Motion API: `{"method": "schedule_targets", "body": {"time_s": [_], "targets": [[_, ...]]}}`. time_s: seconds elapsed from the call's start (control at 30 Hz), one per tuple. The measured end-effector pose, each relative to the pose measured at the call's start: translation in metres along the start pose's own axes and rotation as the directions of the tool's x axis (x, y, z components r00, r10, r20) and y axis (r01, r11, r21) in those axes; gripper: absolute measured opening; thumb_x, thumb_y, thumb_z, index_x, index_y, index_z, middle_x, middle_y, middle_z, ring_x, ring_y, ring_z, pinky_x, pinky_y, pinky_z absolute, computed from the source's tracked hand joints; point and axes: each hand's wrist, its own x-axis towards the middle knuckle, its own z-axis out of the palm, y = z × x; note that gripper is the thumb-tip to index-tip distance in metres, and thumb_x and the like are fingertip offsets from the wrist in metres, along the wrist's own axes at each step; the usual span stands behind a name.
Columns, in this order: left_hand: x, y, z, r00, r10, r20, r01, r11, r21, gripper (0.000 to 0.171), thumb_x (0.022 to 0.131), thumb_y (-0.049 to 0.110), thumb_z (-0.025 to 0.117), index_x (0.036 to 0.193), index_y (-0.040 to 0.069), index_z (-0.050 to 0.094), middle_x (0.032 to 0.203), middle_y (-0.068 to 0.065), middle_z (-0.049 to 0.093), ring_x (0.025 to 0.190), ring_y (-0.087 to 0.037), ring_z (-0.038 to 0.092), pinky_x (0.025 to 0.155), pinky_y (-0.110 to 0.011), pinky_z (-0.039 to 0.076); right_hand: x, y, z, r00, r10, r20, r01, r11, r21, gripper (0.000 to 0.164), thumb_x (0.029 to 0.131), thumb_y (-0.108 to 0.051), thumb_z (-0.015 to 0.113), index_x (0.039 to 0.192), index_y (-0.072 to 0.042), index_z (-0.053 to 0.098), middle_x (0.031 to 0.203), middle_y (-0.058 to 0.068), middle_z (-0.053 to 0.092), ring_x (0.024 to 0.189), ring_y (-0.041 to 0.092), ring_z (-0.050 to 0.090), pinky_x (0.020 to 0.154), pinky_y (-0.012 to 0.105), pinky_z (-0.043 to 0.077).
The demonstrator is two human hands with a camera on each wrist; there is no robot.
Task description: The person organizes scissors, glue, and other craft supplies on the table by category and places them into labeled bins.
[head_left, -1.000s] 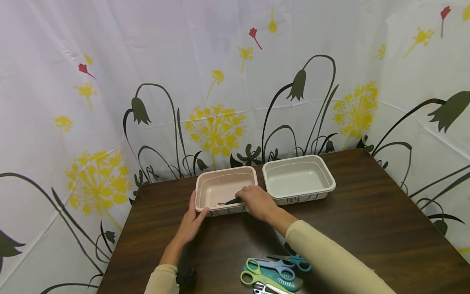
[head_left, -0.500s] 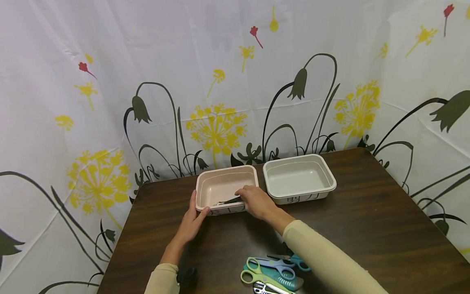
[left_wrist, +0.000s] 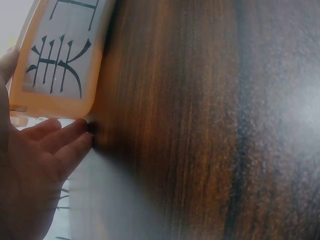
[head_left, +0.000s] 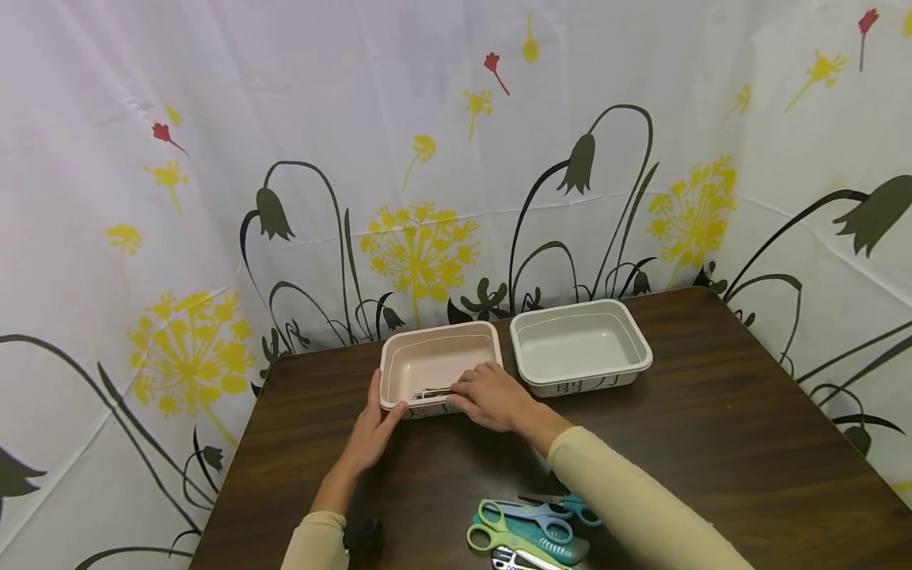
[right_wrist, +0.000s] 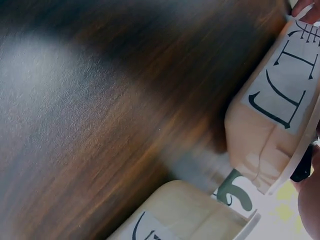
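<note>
A pink plastic box [head_left: 438,346] with a lettered label on its front stands at the back of the table. My left hand [head_left: 368,434] rests at its front left corner, the thumb on the front rim and the fairly straight fingers along the left end. Over the front rim near its right end reaches my right hand [head_left: 493,397], its fingers holding a slim tool [head_left: 431,393] with dark and silvery parts low inside the box. The tool's black end [right_wrist: 302,166] shows beside the hand in the right wrist view. Its exact kind is hidden.
To the right stands a pale grey-green box [head_left: 580,348], also labelled. Near the front lie green scissors [head_left: 486,526], blue scissors [head_left: 552,521], teal scissors [head_left: 586,511], a teal-handled tool [head_left: 573,549] and a black-and-white one [head_left: 507,559], overlapping. A flowered curtain [head_left: 442,119] hangs behind the table.
My right hand has tilted and its fingers have shifted slightly left and down along the rim. More of the tool's silvery part shows inside the pink box. The left hand stays put.
</note>
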Motion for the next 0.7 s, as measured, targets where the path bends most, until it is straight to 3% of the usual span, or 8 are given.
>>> {"method": "schedule_targets", "body": {"time_s": [0.1, 0.2, 0.33, 0.43, 0.57, 0.7], "targets": [[0.0003, 0.0001, 0.0, 1.0, -0.003, -0.003, 0.003, 1.0, -0.001, 0.084, 0.099, 0.038, 0.058, 0.158, 0.012, 0.005, 0.15, -0.028, 0.036, 0.13, -0.042, 0.045, 0.102, -0.058, 0.035, -0.0009, 0.0021, 0.0009, 1.0, -0.001, -0.007, 0.0, 0.999, -0.052, 0.046, 0.103, -0.049, 0.04, 0.124, -0.019, 0.069, 0.123, -0.002, 0.065, 0.12, 0.02, 0.052, 0.109, 0.046, 0.028], [0.0008, 0.0005, 0.0002, 1.0, -0.005, 0.0, 0.005, 1.0, -0.005, 0.084, 0.099, 0.039, 0.058, 0.158, 0.014, 0.005, 0.15, -0.027, 0.035, 0.13, -0.042, 0.045, 0.102, -0.058, 0.035, -0.0029, 0.0052, 0.0027, 0.997, -0.016, -0.078, 0.007, 0.994, -0.109, 0.041, 0.103, -0.048, 0.043, 0.117, -0.022, 0.072, 0.119, -0.004, 0.063, 0.117, 0.019, 0.051, 0.108, 0.044, 0.03], [0.001, 0.0015, 0.0007, 1.0, -0.005, 0.006, 0.005, 1.0, -0.011, 0.084, 0.099, 0.039, 0.058, 0.159, 0.015, 0.004, 0.151, -0.027, 0.034, 0.13, -0.042, 0.045, 0.102, -0.058, 0.035, -0.0078, 0.006, 0.0039, 0.976, -0.074, -0.203, 0.037, 0.983, -0.178, 0.031, 0.101, -0.042, 0.051, 0.102, -0.024, 0.075, 0.105, -0.005, 0.06, 0.102, 0.018, 0.052, 0.093, 0.039, 0.038], [0.0011, 0.0018, 0.0006, 1.0, -0.001, 0.003, 0.001, 1.0, -0.012, 0.083, 0.099, 0.038, 0.058, 0.158, 0.014, 0.005, 0.151, -0.027, 0.034, 0.129, -0.042, 0.045, 0.102, -0.058, 0.035, -0.0097, 0.0027, 0.0037, 0.961, -0.121, -0.25, 0.07, 0.977, -0.203, 0.026, 0.099, -0.039, 0.054, 0.094, -0.022, 0.074, 0.094, -0.005, 0.058, 0.09, 0.017, 0.052, 0.081, 0.035, 0.04], [0.0007, 0.0014, 0.0006, 1.0, 0.001, 0.0, -0.001, 1.0, -0.013, 0.083, 0.099, 0.037, 0.058, 0.158, 0.013, 0.005, 0.151, -0.028, 0.034, 0.129, -0.042, 0.045, 0.102, -0.058, 0.035, -0.0097, -0.0006, 0.005, 0.963, -0.11, -0.245, 0.061, 0.978, -0.199, 0.027, 0.1, -0.039, 0.053, 0.093, -0.022, 0.072, 0.088, -0.005, 0.057, 0.084, 0.016, 0.054, 0.075, 0.034, 0.043], [-0.0005, 0.0014, 0.0006, 1.0, 0.0, -0.005, 0.0, 1.0, -0.008, 0.083, 0.099, 0.036, 0.059, 0.158, 0.012, 0.006, 0.151, -0.028, 0.034, 0.129, -0.043, 0.045, 0.103, -0.058, 0.035, -0.01, 0.0005, 0.0074, 0.983, -0.055, -0.175, 0.023, 0.983, -0.181, 0.03, 0.102, -0.042, 0.049, 0.102, -0.023, 0.072, 0.094, -0.006, 0.06, 0.092, 0.016, 0.057, 0.082, 0.036, 0.045]]}}
